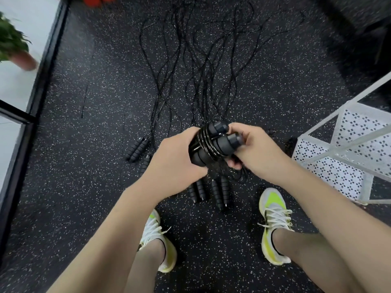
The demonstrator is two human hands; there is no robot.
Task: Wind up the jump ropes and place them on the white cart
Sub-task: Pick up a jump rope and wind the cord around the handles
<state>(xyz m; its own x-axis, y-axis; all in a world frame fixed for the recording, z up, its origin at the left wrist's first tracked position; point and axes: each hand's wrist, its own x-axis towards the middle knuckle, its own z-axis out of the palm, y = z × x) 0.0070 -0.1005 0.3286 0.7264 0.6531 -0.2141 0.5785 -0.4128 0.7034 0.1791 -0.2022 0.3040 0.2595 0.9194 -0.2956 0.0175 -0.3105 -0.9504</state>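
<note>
A black jump rope (213, 142) with two foam handles side by side has its cord coiled around them. My left hand (175, 157) grips the lower part of the handles. My right hand (251, 149) holds the upper ends and pinches loose cord beneath the bundle. Several more black jump ropes (190, 66) lie stretched out on the speckled floor ahead, with handle pairs (137, 146) at the left and handle pairs (209, 191) just below my hands. The white cart (347, 153) with perforated shelves stands at the right.
My two feet in white and yellow shoes (273, 225) stand on the dark rubber floor. A black-framed glass wall (42, 81) runs along the left, with a potted plant (14, 45) behind it. Something red (97, 1) sits at the top edge.
</note>
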